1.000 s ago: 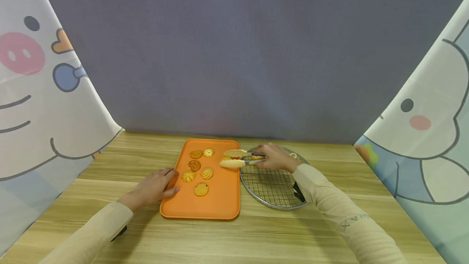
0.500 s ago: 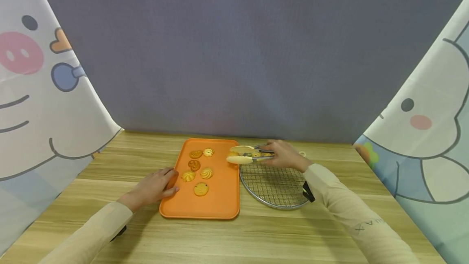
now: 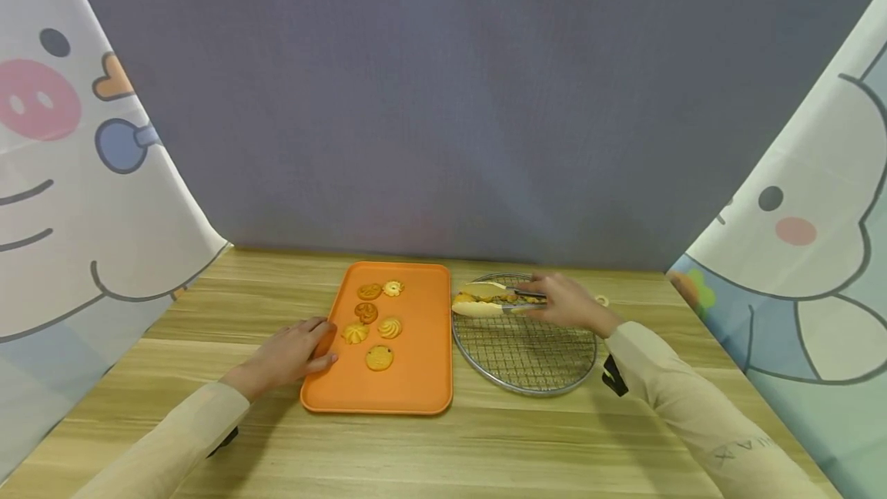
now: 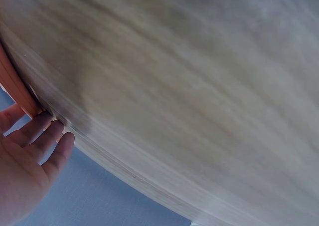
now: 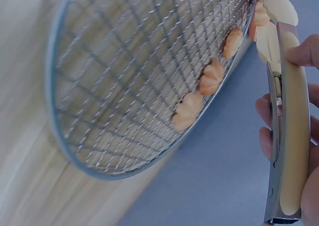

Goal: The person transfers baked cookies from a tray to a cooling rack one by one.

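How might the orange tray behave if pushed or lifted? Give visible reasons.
The orange tray would probably slide rather than roll or tip, being broad and low. It seems fairly stiff, as its edges look straight and raised. The cookies on it appear loose, so they might shift if it tilts.

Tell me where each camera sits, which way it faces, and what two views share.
Head: on the head, facing forward and down at the orange tray and wire rack; both sleeves, left hand and right hand show.
Left wrist: worn there, facing the tray's edge and wooden table; part of the left hand shows.
Right wrist: worn there, facing the rack and tongs; part of the right hand shows.
Head and right wrist share the tongs and rack.
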Available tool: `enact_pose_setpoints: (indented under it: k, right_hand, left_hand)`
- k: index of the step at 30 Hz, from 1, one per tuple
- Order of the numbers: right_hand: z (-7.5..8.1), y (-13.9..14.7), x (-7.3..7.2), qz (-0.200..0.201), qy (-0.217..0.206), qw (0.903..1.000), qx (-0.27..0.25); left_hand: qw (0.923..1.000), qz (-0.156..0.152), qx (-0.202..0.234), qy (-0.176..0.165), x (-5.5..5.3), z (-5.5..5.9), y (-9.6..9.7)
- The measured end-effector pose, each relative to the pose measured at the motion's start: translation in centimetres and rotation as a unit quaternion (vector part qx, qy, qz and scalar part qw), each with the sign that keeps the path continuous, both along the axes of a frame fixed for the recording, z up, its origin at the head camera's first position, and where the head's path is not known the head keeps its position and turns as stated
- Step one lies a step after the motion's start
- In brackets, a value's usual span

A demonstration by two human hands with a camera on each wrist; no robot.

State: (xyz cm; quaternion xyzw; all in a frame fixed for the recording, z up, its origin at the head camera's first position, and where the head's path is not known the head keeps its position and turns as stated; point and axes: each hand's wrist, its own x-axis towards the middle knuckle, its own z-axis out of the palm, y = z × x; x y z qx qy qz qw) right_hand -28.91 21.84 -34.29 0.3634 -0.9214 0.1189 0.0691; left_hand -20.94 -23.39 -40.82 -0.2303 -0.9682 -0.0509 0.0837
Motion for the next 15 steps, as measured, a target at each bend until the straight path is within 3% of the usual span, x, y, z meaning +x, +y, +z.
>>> enact_pose_setpoints:
  k: [15]
  right_hand:
    - [-0.9,2.1,1.4,-0.002,-0.001,1.0000,-0.006]
  left_hand:
    - [1.0000,0.003,-0.001,-0.001,0.0,0.1,0.1]
